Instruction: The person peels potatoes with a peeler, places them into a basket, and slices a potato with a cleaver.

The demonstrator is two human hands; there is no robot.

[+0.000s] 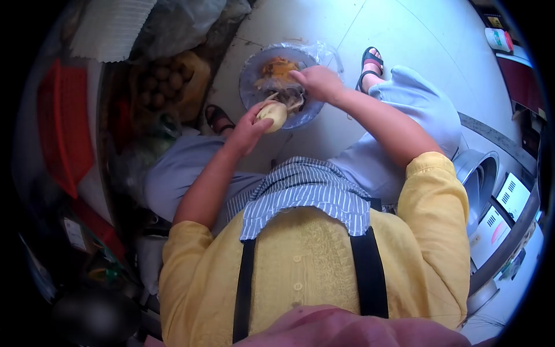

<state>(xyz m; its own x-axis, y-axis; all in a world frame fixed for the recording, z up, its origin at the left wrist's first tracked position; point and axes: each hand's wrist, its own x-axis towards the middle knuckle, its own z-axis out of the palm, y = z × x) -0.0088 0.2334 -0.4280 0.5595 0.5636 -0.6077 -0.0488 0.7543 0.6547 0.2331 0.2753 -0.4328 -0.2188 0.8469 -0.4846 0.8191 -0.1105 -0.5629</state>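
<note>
My left hand point(250, 128) is wrapped round a pale, peeled potato point(272, 117), held over the near rim of a round bin point(247, 87) lined with clear plastic. My right hand point(321, 84) is over the bin's right side, its fingers curled closed with the thumb to the left. Whatever it grips is hidden beneath the fingers. Inside the bin lie orange scraps point(280, 68) and darker peelings point(293, 99). A pale strip is visible just above the potato.
The bin stands on a tiled floor point(399, 29) between my sandalled feet. To the left, a yellowish bag point(199, 75) holds several brown round items point(162, 87) beside a red plastic basket point(66, 127). Metal basins point(480, 176) stand at my right. A white jar point(497, 40) is farther off.
</note>
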